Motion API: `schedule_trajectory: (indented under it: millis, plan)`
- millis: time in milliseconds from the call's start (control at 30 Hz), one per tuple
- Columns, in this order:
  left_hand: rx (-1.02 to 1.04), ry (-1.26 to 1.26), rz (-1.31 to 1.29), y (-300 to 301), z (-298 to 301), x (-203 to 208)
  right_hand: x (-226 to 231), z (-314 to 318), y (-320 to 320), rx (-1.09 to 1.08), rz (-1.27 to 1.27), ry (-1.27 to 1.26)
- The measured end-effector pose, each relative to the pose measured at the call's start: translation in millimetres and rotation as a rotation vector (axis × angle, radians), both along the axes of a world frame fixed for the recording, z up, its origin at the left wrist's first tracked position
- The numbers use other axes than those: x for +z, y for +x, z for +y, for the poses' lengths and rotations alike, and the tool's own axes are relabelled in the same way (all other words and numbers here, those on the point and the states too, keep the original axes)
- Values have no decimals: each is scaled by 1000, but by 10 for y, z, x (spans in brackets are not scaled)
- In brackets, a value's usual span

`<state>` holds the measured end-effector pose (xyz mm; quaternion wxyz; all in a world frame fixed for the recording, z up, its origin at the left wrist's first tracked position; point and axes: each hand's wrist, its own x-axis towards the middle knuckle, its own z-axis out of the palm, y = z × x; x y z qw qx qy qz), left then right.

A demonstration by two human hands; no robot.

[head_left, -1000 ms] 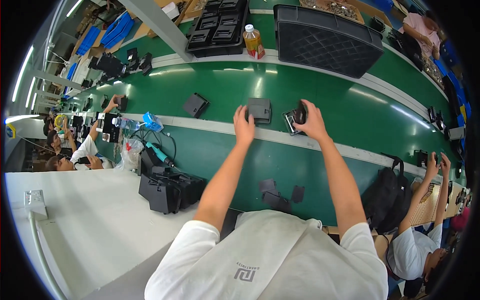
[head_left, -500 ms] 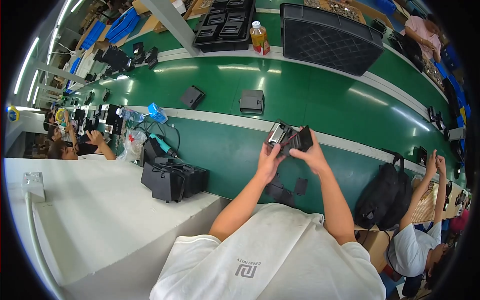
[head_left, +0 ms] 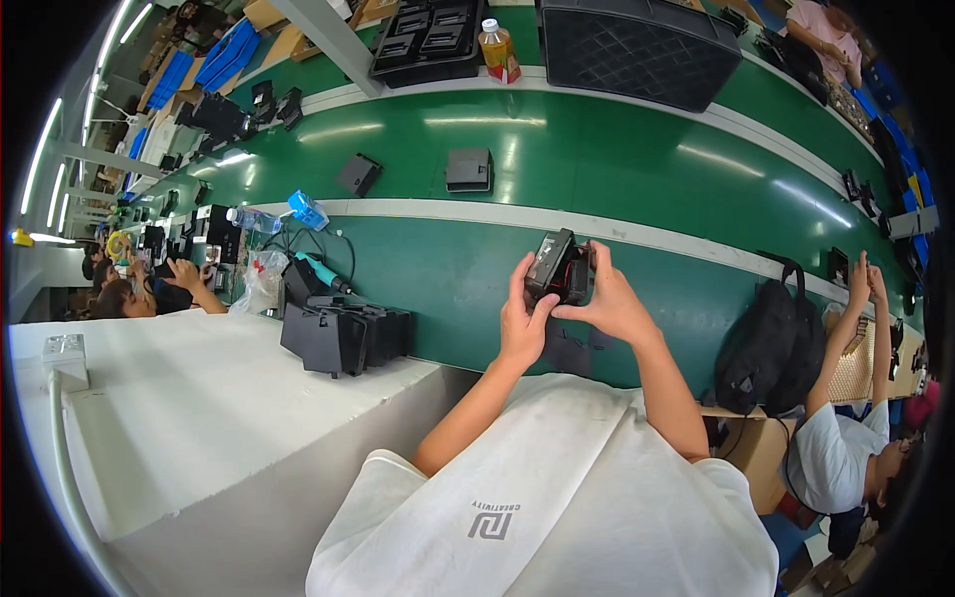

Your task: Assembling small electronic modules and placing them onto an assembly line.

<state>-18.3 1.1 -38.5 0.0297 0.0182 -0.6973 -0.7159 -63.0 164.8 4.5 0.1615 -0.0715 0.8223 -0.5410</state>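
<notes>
Both of my hands hold a small black plastic housing [head_left: 553,261] above the green bench top. My left hand [head_left: 521,323] grips its left side, fingers along the outer edge and thumb at the near end. From the right, my right hand [head_left: 619,303] wraps it with the thumb pressed near the bottom. The two black halves lie close together, with a bit of red wire showing between them. What is inside is mostly hidden. Flat black pieces [head_left: 567,354] rest on the bench just below my hands, partly covered.
Black housings [head_left: 338,336] stand on the white ledge at left, near a teal-handled tool [head_left: 323,275] with a cable. Two dark grey boxes [head_left: 470,170] lie on the green strip beyond. A black backpack [head_left: 761,348] sits at right, beside a co-worker [head_left: 841,433].
The two halves of the housing, spread apart before, are now folded together. My right hand has come round its right side, and less wire shows. The view has shifted slightly.
</notes>
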Motion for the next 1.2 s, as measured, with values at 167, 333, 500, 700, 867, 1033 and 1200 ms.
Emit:
schedule_trajectory:
  millis: [167, 333, 500, 700, 867, 1033, 1200]
  plan:
    - [21, -132, 40, 112, -2, 96, 121, -6, 98, 1, 39, 41]
    - [-50, -65, -2, 190, 38, 203, 136, -86, 236, 11, 88, 239]
    - [-20, -58, -108, 242, 59, 220, -62, -120, 352, 25, 397, 400]
    - [-99, 119, -176, 276, -57, 31, -116, -33, 355, -75, 17, -44]
    - [-179, 189, -347, 512, -124, -60, -566, 121, 610, -220, -256, -315]
    - [22, 286, -562, 650, -422, -264, -1005, 421, 926, -96, 178, 99]
    - [180, 402, -619, 708, -525, -392, -1091, 642, 951, 105, 584, 631]
